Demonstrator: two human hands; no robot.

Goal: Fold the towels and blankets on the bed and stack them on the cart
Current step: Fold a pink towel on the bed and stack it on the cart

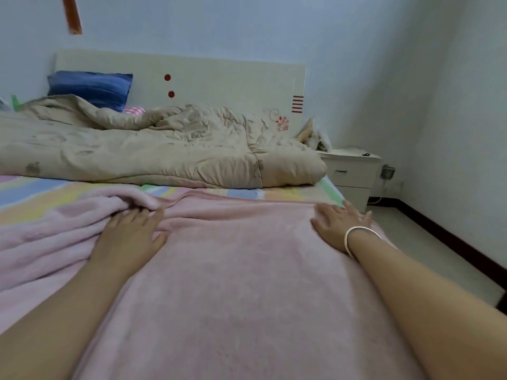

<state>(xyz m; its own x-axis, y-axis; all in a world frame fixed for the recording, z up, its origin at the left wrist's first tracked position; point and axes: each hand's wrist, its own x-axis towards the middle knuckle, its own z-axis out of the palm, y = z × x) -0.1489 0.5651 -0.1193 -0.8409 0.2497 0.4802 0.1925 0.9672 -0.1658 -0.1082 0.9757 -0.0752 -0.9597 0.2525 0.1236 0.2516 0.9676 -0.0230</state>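
A pink fleece blanket [236,270] lies spread over the near half of the bed, smooth in the middle and bunched into folds at the left. My left hand [131,234] rests flat on it beside the bunched folds, fingers straight. My right hand [338,223], with a silver bangle on the wrist, presses flat on the blanket's far right corner near the bed's edge. No cart is in view.
A rumpled beige quilt [153,149] lies across the far half of the bed over a pastel striped sheet [33,193]. A blue pillow [90,87] leans on the white headboard [219,83]. A white nightstand [351,171] stands at the right, with bare floor [428,248] beside it.
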